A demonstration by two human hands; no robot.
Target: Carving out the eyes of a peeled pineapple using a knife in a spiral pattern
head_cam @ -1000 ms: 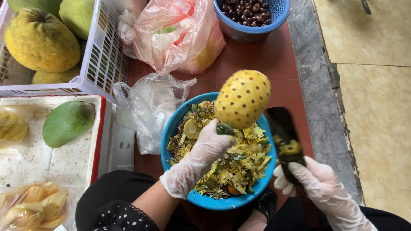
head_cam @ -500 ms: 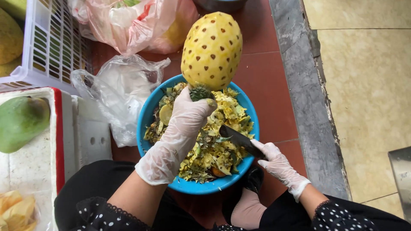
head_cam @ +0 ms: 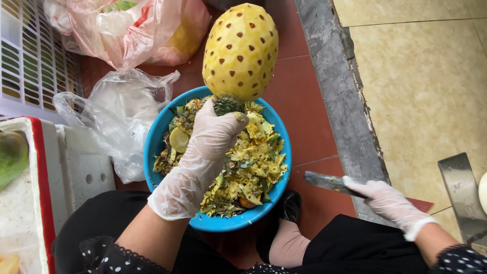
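My gloved left hand [head_cam: 203,152] grips the green stub of a peeled yellow pineapple [head_cam: 240,50] dotted with brown eyes and holds it upright over a blue bowl [head_cam: 152,147] full of pineapple peel scraps. Off to the right of the bowl, my gloved right hand [head_cam: 388,203] holds a knife [head_cam: 327,181] whose blade points left toward the bowl. The bowl rests on my lap above the red tiled floor.
A crumpled clear plastic bag [head_cam: 119,119] lies left of the bowl. A pink bag of fruit [head_cam: 137,30] and a white lattice crate [head_cam: 30,56] are at the top left. A white foam box [head_cam: 30,203] with a green mango [head_cam: 11,157] stands at left. A grey kerb [head_cam: 340,101] runs on the right.
My right hand has drawn the knife out of the bowl and away to the right. The pineapple stays upright in my left hand while the view has shifted left.
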